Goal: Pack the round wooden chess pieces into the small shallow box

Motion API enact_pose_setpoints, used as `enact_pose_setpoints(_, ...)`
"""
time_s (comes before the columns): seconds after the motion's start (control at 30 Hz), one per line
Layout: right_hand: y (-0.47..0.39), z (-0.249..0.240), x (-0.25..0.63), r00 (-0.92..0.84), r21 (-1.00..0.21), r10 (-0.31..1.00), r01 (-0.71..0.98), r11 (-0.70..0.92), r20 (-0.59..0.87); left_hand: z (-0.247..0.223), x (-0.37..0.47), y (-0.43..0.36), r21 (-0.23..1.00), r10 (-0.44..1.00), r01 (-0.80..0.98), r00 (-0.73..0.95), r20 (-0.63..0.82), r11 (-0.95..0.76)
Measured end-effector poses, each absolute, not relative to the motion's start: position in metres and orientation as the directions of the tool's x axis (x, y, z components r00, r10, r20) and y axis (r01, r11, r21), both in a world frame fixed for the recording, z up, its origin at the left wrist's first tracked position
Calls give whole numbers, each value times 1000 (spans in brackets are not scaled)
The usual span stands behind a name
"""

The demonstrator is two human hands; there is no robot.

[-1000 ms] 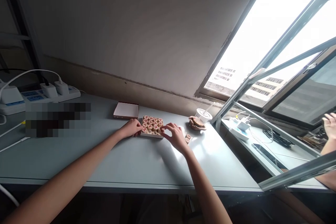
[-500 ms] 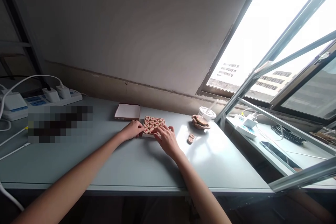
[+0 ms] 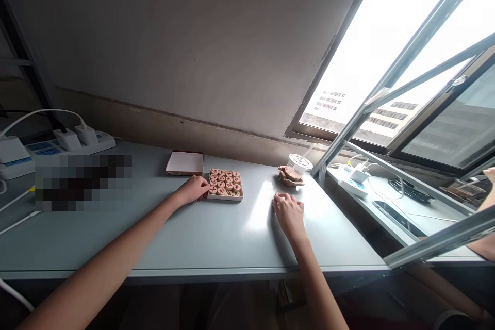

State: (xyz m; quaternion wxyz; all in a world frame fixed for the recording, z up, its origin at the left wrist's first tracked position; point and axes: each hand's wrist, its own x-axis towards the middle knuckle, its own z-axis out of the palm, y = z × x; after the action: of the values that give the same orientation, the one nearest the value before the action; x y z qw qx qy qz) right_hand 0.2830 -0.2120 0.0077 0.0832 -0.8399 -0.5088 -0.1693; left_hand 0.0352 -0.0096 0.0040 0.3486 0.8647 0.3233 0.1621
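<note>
Head view: left hand [image 3: 196, 188], fingers curled nearly closed, touches the left edge of the xiangqi box [image 3: 226, 198] and should brace it against sliding; grip on the rim cannot be confirmed. Right hand [image 3: 289, 210], fingers drawn together well right of the box, shows a xiangqi piece [image 3: 276, 195] at its fingertips, hold undetermined; an edge pinch is advised. Smooth grey tabletop [image 3: 181, 245] carries glare from the window [image 3: 356, 51] between box and right hand, before a bare wall [image 3: 181, 51].

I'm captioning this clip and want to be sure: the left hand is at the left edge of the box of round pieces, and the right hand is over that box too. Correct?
Not quite: the head view shows the right hand apart from the box, at the desk near the lidded cup.
</note>
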Motion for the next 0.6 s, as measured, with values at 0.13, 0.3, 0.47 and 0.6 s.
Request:
enact_pose_setpoints(0.13, -222, 0, 284, 374, -166, 849, 927, -335, 373, 1, 36, -6, 704, 665, 438, 744, 65, -559)
enact_pose_setpoints(0.3, -191, 9, 252, 180, -469, 887, 882, 46, 426, -1, 35, -5, 705, 669, 437, 740, 70, -558)
enact_pose_setpoints(0.47, -147, 12, 218, 72, -548, 885, 807, 220, 461, -2, 36, -5, 707, 663, 430, 745, 74, -562)
enact_pose_setpoints(0.6, -136, 6, 213, 69, -531, 880, 819, 219, 470, -2, 37, -4, 716, 663, 422, 745, 76, -556)
